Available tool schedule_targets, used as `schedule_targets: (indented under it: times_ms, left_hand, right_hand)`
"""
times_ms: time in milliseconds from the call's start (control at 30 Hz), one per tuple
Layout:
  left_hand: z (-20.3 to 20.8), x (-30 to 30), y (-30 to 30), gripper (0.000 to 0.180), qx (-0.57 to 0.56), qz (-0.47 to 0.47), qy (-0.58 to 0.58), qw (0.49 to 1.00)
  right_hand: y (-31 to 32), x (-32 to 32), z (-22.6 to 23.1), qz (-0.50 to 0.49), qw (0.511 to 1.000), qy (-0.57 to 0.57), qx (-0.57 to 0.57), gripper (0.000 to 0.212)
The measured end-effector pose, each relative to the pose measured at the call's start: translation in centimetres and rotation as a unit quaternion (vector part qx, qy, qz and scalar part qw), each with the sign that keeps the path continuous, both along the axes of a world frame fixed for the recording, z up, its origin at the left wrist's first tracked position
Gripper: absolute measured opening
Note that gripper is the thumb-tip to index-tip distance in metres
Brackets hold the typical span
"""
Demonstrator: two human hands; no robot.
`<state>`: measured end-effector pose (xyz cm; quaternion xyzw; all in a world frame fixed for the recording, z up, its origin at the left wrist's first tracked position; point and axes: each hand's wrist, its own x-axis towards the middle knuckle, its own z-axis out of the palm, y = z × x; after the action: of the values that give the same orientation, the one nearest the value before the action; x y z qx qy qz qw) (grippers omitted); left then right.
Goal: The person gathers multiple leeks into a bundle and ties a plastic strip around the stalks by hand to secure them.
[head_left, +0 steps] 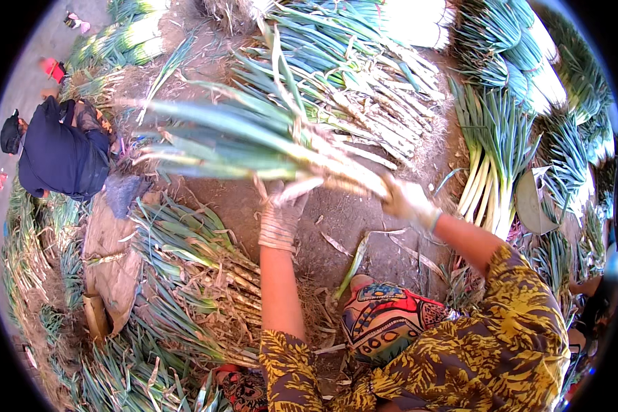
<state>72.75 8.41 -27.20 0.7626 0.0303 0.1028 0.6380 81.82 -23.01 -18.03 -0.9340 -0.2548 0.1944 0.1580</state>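
My right hand, in a pale glove, is closed round the root end of a loose bunch of spring onions. My left hand, gloved too, is closed on the same bunch further left, from its near side; its fingers are partly hidden by the stalks. The bunch is held above the ground, its green tops pointing left and smeared by motion. Just beyond it lies a heap of spring onions with brown, dirty stalks. Another untrimmed heap spreads left of my left forearm.
Spring onions with pale, clean stalks lie at the right, beside a flat greyish piece. Tied bundles are stacked at the far right. A person in dark clothes bends at the left, near a wooden board. Peeled leaves litter the ground.
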Motion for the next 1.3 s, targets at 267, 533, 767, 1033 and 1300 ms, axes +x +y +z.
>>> schedule_targets:
  times_ms: [267, 533, 767, 1033, 1300]
  left_hand:
    - [-3.4, -12.6, -2.2, 0.064, -0.496, 0.196, 0.292, 0.794]
    - [-5.3, -23.5, -4.4, 0.074, -0.512, 0.277, 0.249, 0.774]
    - [-1.9, -27.7, -3.1, 0.072, -0.480, 0.328, 0.202, 0.788]
    - [-4.9, -31.0, -5.2, 0.071, -0.519, 0.369, 0.226, 0.737]
    - [-3.9, -31.1, -5.9, 0.070, -0.511, 0.355, 0.233, 0.747]
  right_hand:
    - [4.2, 12.4, -15.5, -0.128, 0.974, -0.052, -0.178, 0.078]
    - [3.2, 10.5, -14.9, -0.082, 0.983, -0.086, -0.141, 0.092]
    - [-6.6, 3.5, -20.3, -0.322, 0.920, -0.192, 0.111, 0.077]
    - [-7.9, 11.1, -23.5, -0.599, 0.766, -0.004, 0.232, 0.077]
    - [0.4, 16.2, -24.5, -0.463, 0.510, 0.335, 0.642, 0.078]
